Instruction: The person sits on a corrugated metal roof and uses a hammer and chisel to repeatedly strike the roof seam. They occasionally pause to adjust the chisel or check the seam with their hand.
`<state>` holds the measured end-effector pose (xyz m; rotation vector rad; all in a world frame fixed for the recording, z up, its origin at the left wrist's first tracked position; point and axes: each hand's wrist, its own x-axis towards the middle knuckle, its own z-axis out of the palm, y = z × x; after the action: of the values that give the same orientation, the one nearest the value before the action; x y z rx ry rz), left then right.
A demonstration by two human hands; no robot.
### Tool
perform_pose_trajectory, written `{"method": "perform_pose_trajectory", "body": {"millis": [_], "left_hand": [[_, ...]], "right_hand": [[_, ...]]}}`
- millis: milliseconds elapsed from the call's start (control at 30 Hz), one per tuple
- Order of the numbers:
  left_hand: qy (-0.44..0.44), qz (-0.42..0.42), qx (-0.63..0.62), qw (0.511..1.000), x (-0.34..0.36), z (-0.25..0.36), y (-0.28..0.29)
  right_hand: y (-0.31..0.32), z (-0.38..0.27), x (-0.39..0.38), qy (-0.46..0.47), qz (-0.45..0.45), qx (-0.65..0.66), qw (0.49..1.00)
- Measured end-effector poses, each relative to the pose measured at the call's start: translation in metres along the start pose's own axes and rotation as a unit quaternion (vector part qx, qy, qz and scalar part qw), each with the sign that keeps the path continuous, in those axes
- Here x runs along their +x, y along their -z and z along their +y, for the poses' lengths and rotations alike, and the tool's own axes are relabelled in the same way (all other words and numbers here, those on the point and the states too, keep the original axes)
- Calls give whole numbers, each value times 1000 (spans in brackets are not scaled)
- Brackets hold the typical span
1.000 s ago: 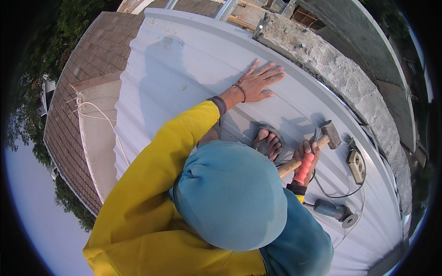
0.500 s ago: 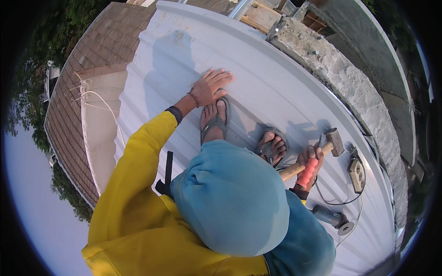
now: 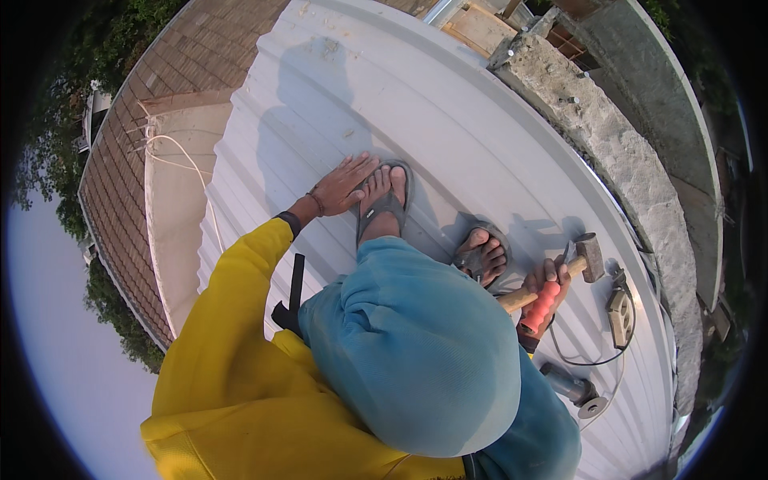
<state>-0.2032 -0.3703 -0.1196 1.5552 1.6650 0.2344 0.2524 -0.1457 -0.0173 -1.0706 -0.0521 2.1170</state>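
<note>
My left hand (image 3: 342, 186) lies flat with its fingers stretched out on the pale ribbed metal roofing sheet (image 3: 424, 136), just left of my left sandalled foot (image 3: 384, 200). Beside my right foot (image 3: 482, 254), my right hand (image 3: 552, 280) is closed around a hammer (image 3: 590, 258) with a wooden handle and blocky metal head. The same hand also holds a tool with a red ribbed grip (image 3: 539, 307); its working end is mostly hidden, so its kind is unclear.
Right of the hammer lie a beige power socket strip (image 3: 619, 318) with dark cable and an angle grinder (image 3: 572, 386). A rough concrete ledge (image 3: 592, 136) borders the sheet on the right. Brown roof shingles (image 3: 120, 216) and a loose white cable (image 3: 188, 164) are at left.
My left hand has slid from above my left toes to the left and nearer me. The right hand keeps its hold on both tools. The whole view has shifted slightly.
</note>
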Motion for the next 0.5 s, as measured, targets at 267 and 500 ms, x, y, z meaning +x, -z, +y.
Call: {"method": "perform_pose_trajectory", "body": {"millis": [267,500], "left_hand": [[408,136,175,886,32,-114,49],[-17,200,45,979,37,-27,5]], "right_hand": [[-14,-3,-2,1,51,-35,998],[-10,-7,2,-14,35,-40,998]]}}
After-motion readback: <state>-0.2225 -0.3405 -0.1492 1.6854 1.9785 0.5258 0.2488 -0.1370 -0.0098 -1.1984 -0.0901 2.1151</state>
